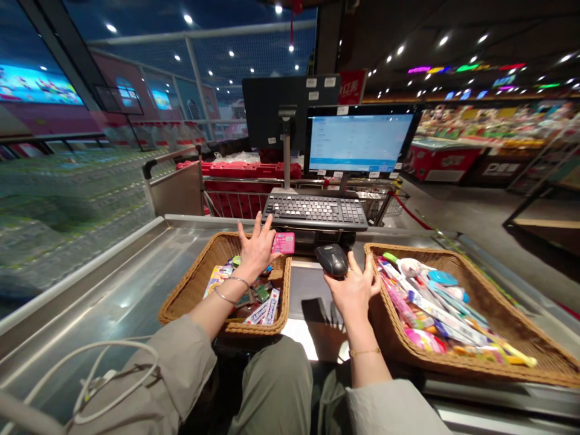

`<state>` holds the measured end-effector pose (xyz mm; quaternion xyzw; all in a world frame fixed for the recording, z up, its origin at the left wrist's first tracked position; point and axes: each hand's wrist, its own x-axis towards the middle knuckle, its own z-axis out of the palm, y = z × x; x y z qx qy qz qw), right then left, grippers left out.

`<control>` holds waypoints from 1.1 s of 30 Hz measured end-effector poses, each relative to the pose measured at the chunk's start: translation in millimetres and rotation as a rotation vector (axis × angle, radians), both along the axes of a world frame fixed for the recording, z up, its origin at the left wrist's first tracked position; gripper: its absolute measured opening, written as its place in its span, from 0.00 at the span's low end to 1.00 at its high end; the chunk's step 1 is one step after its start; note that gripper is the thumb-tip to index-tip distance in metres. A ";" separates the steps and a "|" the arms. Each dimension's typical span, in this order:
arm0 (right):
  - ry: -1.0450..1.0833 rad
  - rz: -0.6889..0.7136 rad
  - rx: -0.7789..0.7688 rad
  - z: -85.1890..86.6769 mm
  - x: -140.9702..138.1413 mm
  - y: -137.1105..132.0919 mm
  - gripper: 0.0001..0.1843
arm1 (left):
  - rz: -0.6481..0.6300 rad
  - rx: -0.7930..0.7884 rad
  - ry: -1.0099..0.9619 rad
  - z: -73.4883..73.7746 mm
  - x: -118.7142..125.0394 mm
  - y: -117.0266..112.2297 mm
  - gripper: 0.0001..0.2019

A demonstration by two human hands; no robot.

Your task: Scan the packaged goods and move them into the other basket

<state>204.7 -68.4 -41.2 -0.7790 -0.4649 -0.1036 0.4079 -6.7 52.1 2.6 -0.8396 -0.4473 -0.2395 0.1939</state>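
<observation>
My left hand is above the left wicker basket, pinching a small pink packet by its left end, its other fingers stretched upward. Beneath the hand, the basket holds small packaged sweets, among them white-and-blue candy sticks. My right hand has its thumb and forefinger on a black handheld barcode scanner, other fingers loosely raised. The scanner's head faces the pink packet. Its handle is hidden.
A right wicker basket holds toothbrush-like packs and toys. Ahead are a keyboard and a lit monitor. A metal counter runs left, with a white cable near my left sleeve. Shopping carts stand behind.
</observation>
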 end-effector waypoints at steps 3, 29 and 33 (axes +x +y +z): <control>-0.010 0.022 0.008 2.2 -2.6 -1.6 0.15 | -0.009 0.011 -0.006 -2.3 8.2 0.4 0.22; -0.043 0.109 0.018 8.2 -15.7 -4.0 0.17 | -0.063 -0.036 0.014 -5.0 46.7 -14.0 0.24; -0.046 0.106 0.030 7.3 -15.5 -4.3 0.17 | -0.064 -0.038 0.019 -5.4 47.3 -14.4 0.24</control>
